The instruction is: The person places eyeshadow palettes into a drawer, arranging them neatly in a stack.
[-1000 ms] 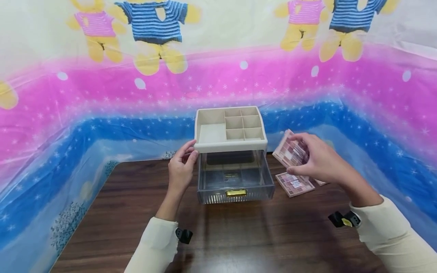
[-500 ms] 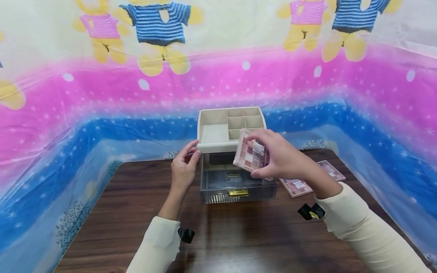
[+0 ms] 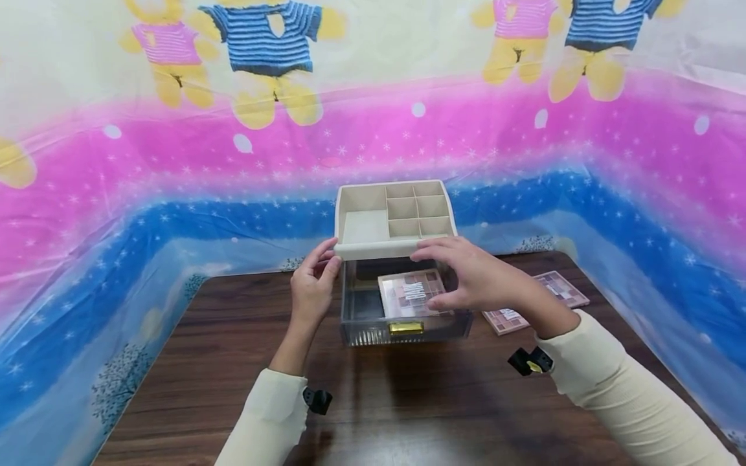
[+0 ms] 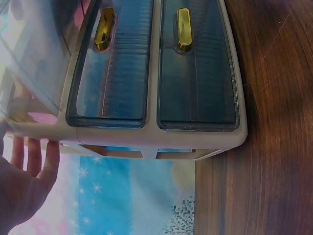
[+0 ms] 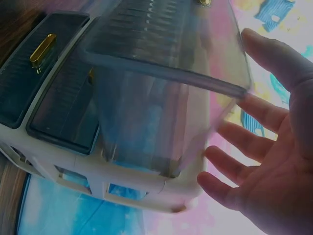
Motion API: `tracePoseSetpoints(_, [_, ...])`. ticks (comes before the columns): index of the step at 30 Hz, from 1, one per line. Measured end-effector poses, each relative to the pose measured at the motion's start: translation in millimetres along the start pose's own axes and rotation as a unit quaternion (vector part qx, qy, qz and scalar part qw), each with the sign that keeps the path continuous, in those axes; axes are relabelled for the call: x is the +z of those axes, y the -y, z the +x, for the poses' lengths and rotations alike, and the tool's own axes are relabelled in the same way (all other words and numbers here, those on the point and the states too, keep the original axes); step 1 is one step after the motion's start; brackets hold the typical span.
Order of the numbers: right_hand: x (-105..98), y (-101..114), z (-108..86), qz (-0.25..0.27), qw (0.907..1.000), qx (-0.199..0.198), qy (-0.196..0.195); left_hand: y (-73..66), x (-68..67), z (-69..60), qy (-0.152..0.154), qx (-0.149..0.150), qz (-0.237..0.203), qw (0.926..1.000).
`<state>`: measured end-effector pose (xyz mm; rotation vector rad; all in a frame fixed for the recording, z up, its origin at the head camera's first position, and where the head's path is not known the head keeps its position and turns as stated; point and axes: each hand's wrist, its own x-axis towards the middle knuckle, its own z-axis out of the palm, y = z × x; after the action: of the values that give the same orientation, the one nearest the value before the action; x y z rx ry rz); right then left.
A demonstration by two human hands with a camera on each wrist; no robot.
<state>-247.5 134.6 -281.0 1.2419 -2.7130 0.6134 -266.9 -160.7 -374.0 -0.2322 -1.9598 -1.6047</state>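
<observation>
A cream makeup organizer [image 3: 364, 249] stands at the back of the table, its clear top drawer [image 3: 367, 332] pulled out. Inside that drawer lies a pinkish eyeshadow palette [image 3: 402, 292]. My right hand [image 3: 474, 275] hovers over the drawer's right side with thumb and fingers spread, holding nothing; the right wrist view shows the right hand [image 5: 274, 152] open beside the drawer's edge. With its fingertips, my left hand [image 3: 311, 291] touches the organizer's left side. In the left wrist view, two shut drawers with gold handles [image 4: 184, 29] show below.
Two more palettes lie right of the organizer: one palette [image 3: 562, 288] farther back, another palette [image 3: 504, 320] partly behind my right forearm. The organizer's top has a large compartment [image 3: 364, 226] and several small ones. A printed cloth [image 3: 373, 129] hangs behind the dark wooden table [image 3: 245, 362].
My right hand has carried a palette leftward from the pile and let it go into the open drawer. The left hand has stayed at the organizer's side.
</observation>
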Motion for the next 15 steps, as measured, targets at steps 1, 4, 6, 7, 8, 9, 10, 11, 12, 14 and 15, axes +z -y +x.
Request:
tracePoseSetpoints(1, [0,-2,-1.1,0.003,1.0,0.003,-0.004,0.2,-0.1,0.2,0.0,0.0,0.001,1.0])
tracePoseSetpoints(4, [-2,-7,-6.3,0.005,0.9996,0.017,-0.021,0.7,-0.2,0.5,0.003,-0.002,0.005,1.0])
tracePoseSetpoints(6, [-3,-13,-11.2,0.01,0.9987,0.031,-0.039,0.8,-0.2,0.4,0.005,-0.004,0.005,1.0])
tracePoseSetpoints(7, [-3,-16,-13.9,0.015,0.998,0.038,-0.049,0.6,-0.1,0.2,0.005,-0.004,0.006,1.0])
tracePoseSetpoints(8, [-4,-19,-16.6,0.02,0.9969,0.047,-0.06,0.4,-0.1,0.0,0.005,-0.005,0.007,1.0])
tracePoseSetpoints(9, [-4,-23,-19.3,0.027,0.9954,0.056,-0.073,0.3,-0.2,0.0,0.004,-0.004,0.008,1.0])
tracePoseSetpoints(10, [-4,-28,-22.2,0.033,0.9934,0.067,-0.087,0.3,-0.2,0.0,0.003,-0.004,0.008,1.0])
tracePoseSetpoints(11, [-3,-33,-25.4,0.038,0.9911,0.079,-0.1,0.1,-0.3,0.0,0.001,-0.003,0.009,1.0])
tracePoseSetpoints(12, [-3,-38,-28.4,0.039,0.9885,0.091,-0.114,0.3,-0.3,0.3,0.0,-0.003,0.01,0.9999])
tracePoseSetpoints(14, [-1,-48,-34.4,0.04,0.9827,0.121,-0.134,-0.1,-0.5,0.7,-0.002,-0.001,0.01,0.9999])
tracePoseSetpoints(15, [-1,-54,-37.2,0.041,0.9799,0.138,-0.138,-0.2,-0.6,1.1,-0.003,0.0,0.01,0.9999])
